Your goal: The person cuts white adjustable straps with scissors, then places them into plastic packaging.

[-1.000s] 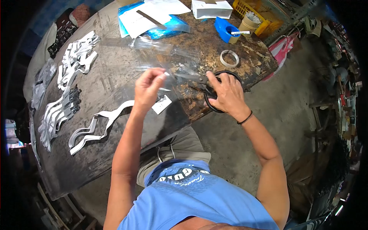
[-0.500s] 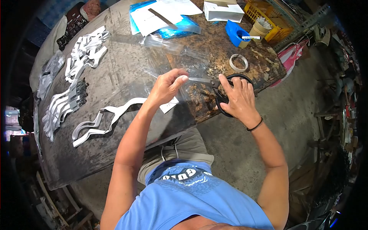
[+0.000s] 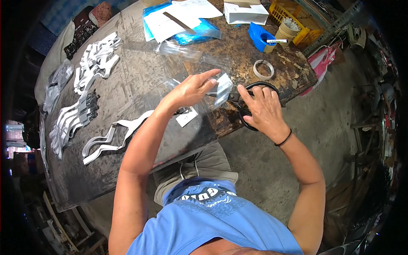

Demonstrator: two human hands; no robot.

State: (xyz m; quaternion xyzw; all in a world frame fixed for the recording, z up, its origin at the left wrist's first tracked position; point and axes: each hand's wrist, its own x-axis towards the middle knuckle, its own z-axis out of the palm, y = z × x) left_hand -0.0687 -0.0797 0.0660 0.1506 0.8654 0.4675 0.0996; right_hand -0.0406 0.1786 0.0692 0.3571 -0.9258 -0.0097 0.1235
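My right hand (image 3: 264, 109) is wrapped round the black handles of a pair of scissors (image 3: 275, 86), whose blades point left. A shiny strip of clear plastic (image 3: 224, 88) lies across the blades. Just left of it is my left hand (image 3: 193, 90), its index finger stretched out and the thumb apart from it. Whether the fingertips touch the plastic is hard to see. Under my left wrist lie a white elastic strap (image 3: 131, 124) and a white card tag (image 3: 187, 117). Clear plastic sheeting (image 3: 178, 50) spreads over the worn tabletop around the hands.
White straps (image 3: 95, 59) and a row of straps with dark clips (image 3: 72, 117) lie at left. Papers (image 3: 170, 21) on blue plastic, a white box (image 3: 245, 15), a blue tape dispenser (image 3: 257, 36), a tape roll (image 3: 263, 69) and a yellow basket (image 3: 306, 32) stand farther back.
My left hand has shifted slightly, its pinch on the thin plastic strip loosening into a stretched index finger. The plastic now shows as a wider shiny piece by the blades. My right hand barely moved.
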